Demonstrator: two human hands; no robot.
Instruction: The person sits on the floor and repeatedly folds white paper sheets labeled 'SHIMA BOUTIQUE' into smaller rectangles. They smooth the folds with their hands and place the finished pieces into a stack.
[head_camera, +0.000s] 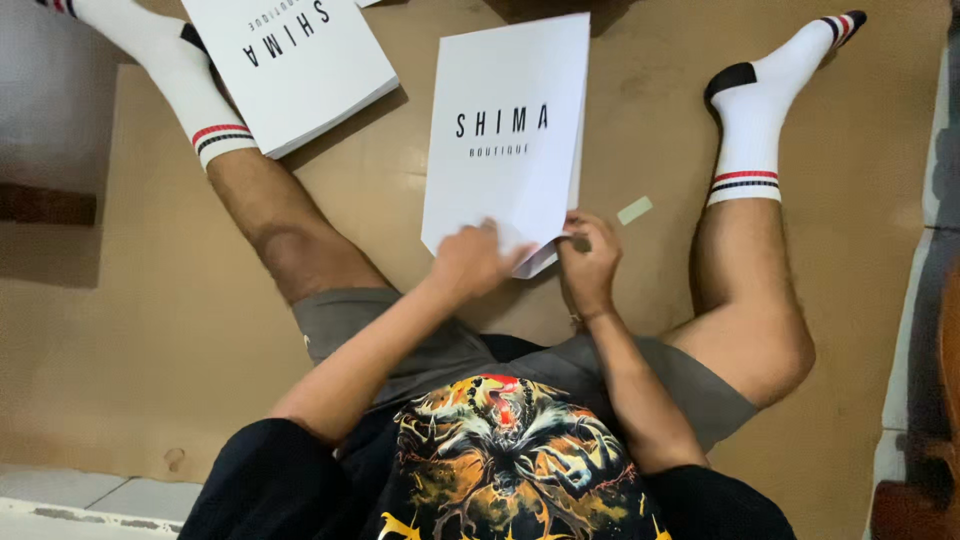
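Observation:
A flat white paper bag (505, 130) with black lettering lies on the brown cardboard floor mat (150, 300) between my spread legs. My left hand (470, 262) presses on the bag's near bottom edge with its fingers curled. My right hand (590, 262) pinches the bag's near right corner, where a flap is folded. The part of the bag beneath both hands is hidden.
A stack of the same white bags (295, 55) lies at the top left by my left leg. A small pale green strip (634, 210) rests on the mat right of the bag. Tiled floor (90, 495) shows at the bottom left, dark wooden furniture (925, 470) at the right edge.

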